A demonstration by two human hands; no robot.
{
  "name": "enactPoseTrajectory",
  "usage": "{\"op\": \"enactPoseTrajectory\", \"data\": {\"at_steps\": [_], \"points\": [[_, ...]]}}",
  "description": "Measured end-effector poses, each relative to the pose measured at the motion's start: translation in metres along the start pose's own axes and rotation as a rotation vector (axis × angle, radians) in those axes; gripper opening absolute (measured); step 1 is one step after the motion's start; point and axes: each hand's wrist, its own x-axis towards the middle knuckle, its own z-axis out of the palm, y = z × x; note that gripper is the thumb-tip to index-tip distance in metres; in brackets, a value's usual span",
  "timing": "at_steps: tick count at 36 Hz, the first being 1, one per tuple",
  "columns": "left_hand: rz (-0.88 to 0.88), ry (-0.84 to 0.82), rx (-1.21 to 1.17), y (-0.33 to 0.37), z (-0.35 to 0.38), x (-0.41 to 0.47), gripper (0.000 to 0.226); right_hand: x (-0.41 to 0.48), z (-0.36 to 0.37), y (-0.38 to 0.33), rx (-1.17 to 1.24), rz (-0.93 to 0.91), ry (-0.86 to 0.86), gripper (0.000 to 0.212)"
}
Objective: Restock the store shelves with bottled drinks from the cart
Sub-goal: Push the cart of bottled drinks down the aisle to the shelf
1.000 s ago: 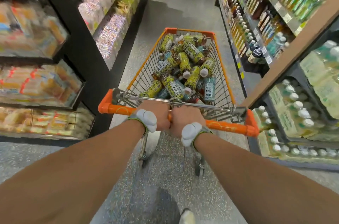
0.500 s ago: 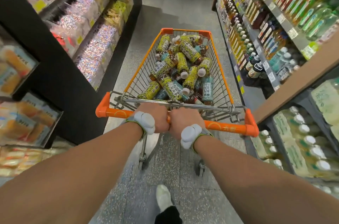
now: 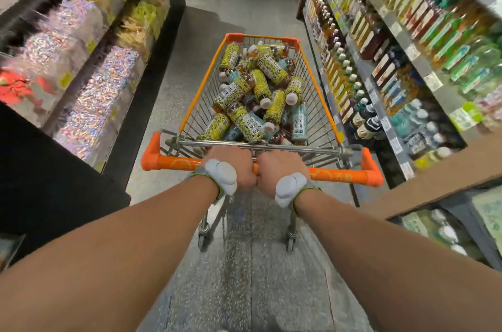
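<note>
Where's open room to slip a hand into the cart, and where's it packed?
Open strips run along both wire walls of the cart, flanking the bottles. The pile's middle is crowded; the right-hand drink shelves look mostly full.

Drink shelves [image 3: 407,40] & snack shelves [image 3: 89,79] too blurred, we can't read labels. Handle [image 3: 173,162] hides fingertips of left hand [image 3: 235,164] & right hand [image 3: 282,167]; lower bottles [image 3: 273,70] in cart [image 3: 319,92] buried.

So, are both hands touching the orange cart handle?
Touching. The head view shows the left hand and the right hand both curled over the orange handle, and the bar disappears under each of them.
</note>
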Motion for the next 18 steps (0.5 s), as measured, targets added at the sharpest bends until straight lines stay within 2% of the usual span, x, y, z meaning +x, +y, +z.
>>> {"op": "enactPoseTrajectory", "data": {"at_steps": [12, 14, 18], "points": [[0.001, 0.029, -0.006, -0.037, -0.042, 0.146, 0.028, 0.14, -0.014, 0.066, -0.002, -0.003, -0.012, 0.032], [0.016, 0.059, 0.013, -0.045, -0.048, 0.163, 0.031, 0.157, -0.018, 0.074, 0.019, -0.001, -0.023, 0.028], [-0.015, 0.018, -0.003, -0.058, -0.059, 0.205, 0.032, 0.195, -0.022, 0.091, 0.066, -0.041, -0.011, 0.013]]}}
